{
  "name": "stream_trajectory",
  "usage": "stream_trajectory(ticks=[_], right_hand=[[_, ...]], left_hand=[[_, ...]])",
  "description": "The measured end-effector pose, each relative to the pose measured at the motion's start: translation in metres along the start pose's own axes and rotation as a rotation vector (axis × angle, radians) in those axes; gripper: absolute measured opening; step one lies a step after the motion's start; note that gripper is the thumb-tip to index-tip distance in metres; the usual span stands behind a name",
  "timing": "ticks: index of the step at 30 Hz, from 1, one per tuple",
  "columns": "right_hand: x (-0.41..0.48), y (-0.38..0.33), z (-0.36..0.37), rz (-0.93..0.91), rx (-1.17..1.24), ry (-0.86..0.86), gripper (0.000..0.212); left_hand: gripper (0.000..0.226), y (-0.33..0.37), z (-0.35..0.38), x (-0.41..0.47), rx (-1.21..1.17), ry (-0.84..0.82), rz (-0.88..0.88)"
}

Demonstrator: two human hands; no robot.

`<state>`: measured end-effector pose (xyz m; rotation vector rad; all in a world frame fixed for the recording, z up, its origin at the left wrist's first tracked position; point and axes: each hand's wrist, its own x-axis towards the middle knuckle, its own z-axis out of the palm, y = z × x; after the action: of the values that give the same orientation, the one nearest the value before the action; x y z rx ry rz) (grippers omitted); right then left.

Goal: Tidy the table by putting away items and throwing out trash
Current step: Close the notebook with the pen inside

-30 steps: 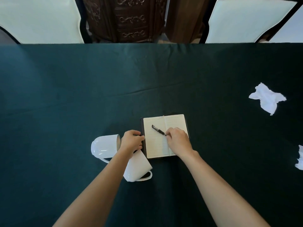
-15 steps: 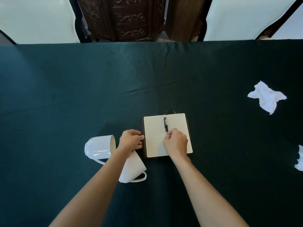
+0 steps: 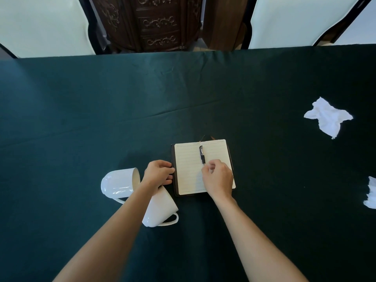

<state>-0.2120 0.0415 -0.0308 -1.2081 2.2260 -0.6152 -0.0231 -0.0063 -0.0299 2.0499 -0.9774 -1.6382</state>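
Okay so the pen (image 3: 202, 155) is lying right along the gutter of the open notebook (image 3: 189, 169), which sits near the middle of the table (image 3: 81, 108), a bit toward my near edge. My right hand (image 3: 218, 180) is hovering over the right page with fingers loosely curled, tips just by the lower end of the pen; I honestly can't tell if they're pinching it or only resting next to it. My left hand (image 3: 158, 173) has its fingers curled against the notebook's left cover edge, looks like it's gripping or at least bracing the cover there.

My read: the step is closing the notebook with the pen inside. To do it well I'd leave the pen straight in the spine fold so the cover shuts flat, pull the right hand clear of the page first, then fold the left cover over with the left hand. If the pen is skewed it'll wedge the book open or roll out.

Watch the left forearm: it's passing right over two white mugs (image 3: 120, 183) lying on their sides near the notebook's left, the nearer mug (image 3: 160, 208) practically under my wrist. A sloppy swing could knock them rolling.

Crumpled paper (image 3: 327, 118) sits well off toward the right edge, with another scrap (image 3: 371, 193) at the very right. Those go later.
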Motion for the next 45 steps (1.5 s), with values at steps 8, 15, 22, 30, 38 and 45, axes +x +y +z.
stream_trajectory(ticks=[8, 15, 22, 30, 38, 45], right_hand=[[0.027, 0.037, -0.034, 0.152, 0.015, 0.012, 0.047], [0.041, 0.044, -0.044, 0.410, 0.399, -0.045, 0.049], [0.042, 0.048, -0.048, 0.439, 0.548, -0.066, 0.040], [0.046, 0.067, -0.048, 0.478, 0.768, -0.124, 0.022], [0.046, 0.071, -0.044, 0.409, 0.599, -0.124, 0.044], [0.046, 0.069, -0.049, 0.430, 0.795, -0.154, 0.048]], left_hand=[[0.033, 0.012, -0.001, -0.004, 0.050, 0.003, 0.054], [0.018, 0.032, 0.017, -0.015, -0.018, 0.018, 0.119], [0.020, 0.047, 0.049, -0.031, -0.102, -0.124, 0.222], [0.025, 0.044, 0.104, -0.033, 0.287, -0.211, 0.331], [0.022, 0.028, 0.116, -0.029, 0.564, -0.072, 0.489], [0.030, 0.019, 0.109, -0.031, 0.425, -0.081, 0.479]])
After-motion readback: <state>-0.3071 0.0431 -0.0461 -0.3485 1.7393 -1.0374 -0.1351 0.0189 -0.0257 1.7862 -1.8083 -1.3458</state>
